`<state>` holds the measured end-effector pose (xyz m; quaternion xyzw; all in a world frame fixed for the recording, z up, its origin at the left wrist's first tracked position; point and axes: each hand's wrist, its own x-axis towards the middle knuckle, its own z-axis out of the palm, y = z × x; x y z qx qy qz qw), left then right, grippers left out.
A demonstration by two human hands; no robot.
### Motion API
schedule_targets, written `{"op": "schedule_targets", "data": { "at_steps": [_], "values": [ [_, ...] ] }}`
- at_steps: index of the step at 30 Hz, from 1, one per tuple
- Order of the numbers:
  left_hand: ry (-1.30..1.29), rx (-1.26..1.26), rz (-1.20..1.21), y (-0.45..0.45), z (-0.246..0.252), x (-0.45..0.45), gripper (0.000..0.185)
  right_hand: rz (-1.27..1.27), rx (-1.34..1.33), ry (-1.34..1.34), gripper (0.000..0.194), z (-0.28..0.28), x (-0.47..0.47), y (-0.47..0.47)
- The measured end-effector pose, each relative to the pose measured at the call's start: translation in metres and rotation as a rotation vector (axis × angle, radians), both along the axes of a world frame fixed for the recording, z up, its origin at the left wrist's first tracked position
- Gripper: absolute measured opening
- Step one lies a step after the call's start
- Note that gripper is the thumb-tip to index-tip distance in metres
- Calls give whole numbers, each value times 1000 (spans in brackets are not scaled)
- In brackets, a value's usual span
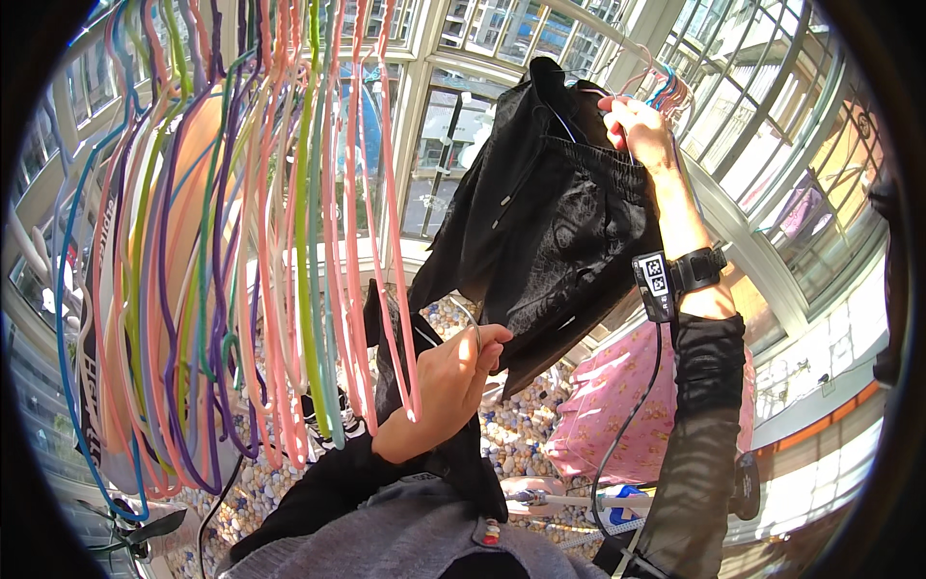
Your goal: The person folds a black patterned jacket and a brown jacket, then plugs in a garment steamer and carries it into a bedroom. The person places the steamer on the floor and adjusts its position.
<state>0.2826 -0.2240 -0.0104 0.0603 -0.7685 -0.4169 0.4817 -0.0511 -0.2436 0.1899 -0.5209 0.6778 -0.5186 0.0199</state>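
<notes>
Black drawstring shorts [571,224] hang in front of me, their elastic waistband high and tilted. My right hand [636,130] is closed at the top of them, beside a thin hanger; whether the fingers pinch cloth, hanger or both is unclear. Lower down, my left hand [445,383] grips a clothes hanger by its curved metal hook [472,318]. Black cloth [391,347] shows behind and below that hand; its link to the hanger is partly hidden. Just left of the left hand, the ends of pink hangers [391,289] hang very near, overlapping the wrist.
Many coloured hangers [210,289] crowd the left side, with garments among them. More hangers [669,90] hang on a rail [579,18] at the upper right. Barred windows surround me. A pink patterned cloth [615,412] stands low right, above pebble-patterned flooring [514,434]. A cable runs from the right wrist device.
</notes>
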Motion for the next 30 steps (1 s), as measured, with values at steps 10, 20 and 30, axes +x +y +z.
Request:
{"op": "schedule_targets", "data": {
  "at_steps": [10, 20, 30],
  "values": [
    [-119, 45, -23, -11, 0, -5, 17, 53, 19, -24, 28, -17, -24, -2],
    [-214, 173, -83, -12, 2, -9, 27, -414, -179, 254, 30, -7, 15, 19],
    [-137, 158, -151, -9, 11, -16, 26, 185, 190, -533, 32, -180, 191, 188]
  ]
}}
